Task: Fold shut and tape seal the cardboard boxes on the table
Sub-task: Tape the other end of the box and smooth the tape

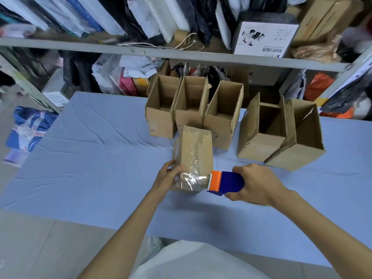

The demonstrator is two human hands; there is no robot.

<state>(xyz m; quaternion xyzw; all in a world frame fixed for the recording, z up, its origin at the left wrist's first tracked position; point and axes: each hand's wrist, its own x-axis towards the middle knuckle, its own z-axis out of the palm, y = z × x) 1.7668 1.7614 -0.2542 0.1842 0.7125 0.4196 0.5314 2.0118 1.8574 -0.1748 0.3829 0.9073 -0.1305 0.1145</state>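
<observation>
Left hand clamps the near end of the shut box, thumb on top beside the shiny tape, fingers round the left side. Right hand is wrapped tight round the blue-orange tape dispenser, its toothed edge at the box's near right corner. The box lies on the table, just in front of a row of five open boxes, flaps up.

Biggest risk is the tear. If the right hand pulls w/o tilting the teeth down, the tape prob. stretches & peels off the cardboard instead of cutting, so the seal lifts. Next: the box looks light, so a hard tug may drag it out of the left hand's grip or knock it into the row behind. Smaller: the wrinkled tape at the near end may not bond unless it's pressed flat. Smallest: the cut end could stick to the left fingers.
</observation>
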